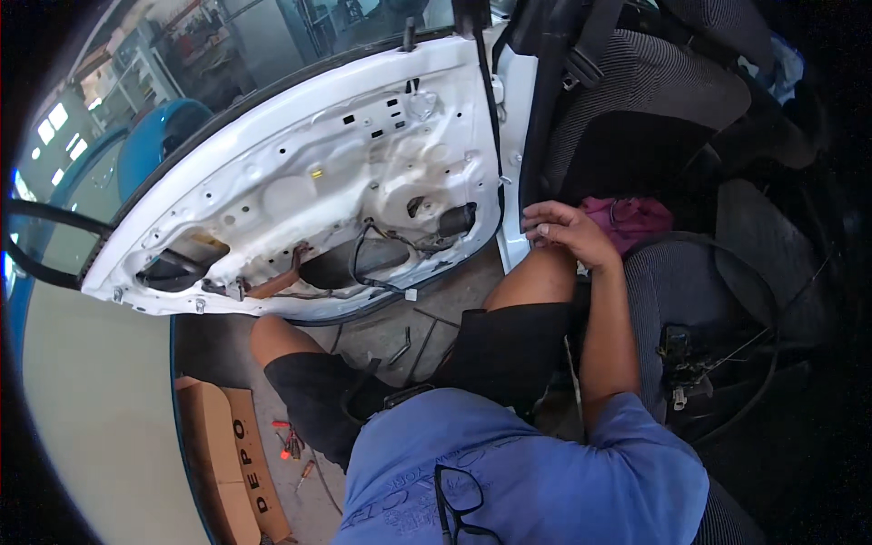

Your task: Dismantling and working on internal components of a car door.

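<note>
My right hand (pixel 565 232) hangs loosely beside the white door frame, above my bare knee and next to a crumpled magenta cloth (pixel 636 216); its fingers are apart and slightly bent, with nothing visible in them. My left hand is not visible. In front of me stands a white car door (pixel 282 195) with its inner panel bare, showing holes, dark wiring (pixel 363 245) and a rusty-brown bracket (pixel 272 284). To the right of my arm, a black latch mechanism with metal rods (pixel 677 343) lies on the striped seat (pixel 643 291).
A cardboard box (pixel 213 454) lies at lower left beside red-handled tools (pixel 291 447). Small black tools or rods (pixel 422 345) lie on the concrete floor (pixel 309 409) between my legs. Another striped seat (pixel 645 82) fills the upper right. A large pale panel (pixel 91 381) stands along the left.
</note>
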Action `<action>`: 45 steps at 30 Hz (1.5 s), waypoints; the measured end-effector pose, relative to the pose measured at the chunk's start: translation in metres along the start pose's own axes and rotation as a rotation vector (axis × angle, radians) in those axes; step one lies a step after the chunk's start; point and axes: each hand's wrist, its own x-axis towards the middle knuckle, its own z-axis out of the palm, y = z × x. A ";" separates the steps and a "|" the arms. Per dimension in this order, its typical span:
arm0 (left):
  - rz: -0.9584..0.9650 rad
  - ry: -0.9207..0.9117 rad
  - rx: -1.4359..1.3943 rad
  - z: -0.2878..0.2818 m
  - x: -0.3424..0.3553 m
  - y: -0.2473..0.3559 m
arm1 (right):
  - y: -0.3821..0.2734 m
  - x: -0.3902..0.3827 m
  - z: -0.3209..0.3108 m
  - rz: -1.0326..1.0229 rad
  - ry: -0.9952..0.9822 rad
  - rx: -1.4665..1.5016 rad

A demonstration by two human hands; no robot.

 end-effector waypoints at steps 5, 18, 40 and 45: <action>0.077 0.089 -0.044 -0.006 0.031 0.020 | -0.004 0.006 -0.025 0.004 -0.105 -0.169; 0.511 -0.446 -0.442 0.073 -0.025 0.289 | -0.117 0.011 0.014 -0.230 -0.322 -0.431; 0.712 -1.703 -0.432 0.363 -0.319 0.441 | -0.032 0.022 -0.070 -0.041 -0.047 -0.567; 0.442 -1.753 -0.529 0.373 -0.308 0.428 | -0.002 0.049 -0.065 -0.005 -0.187 -0.622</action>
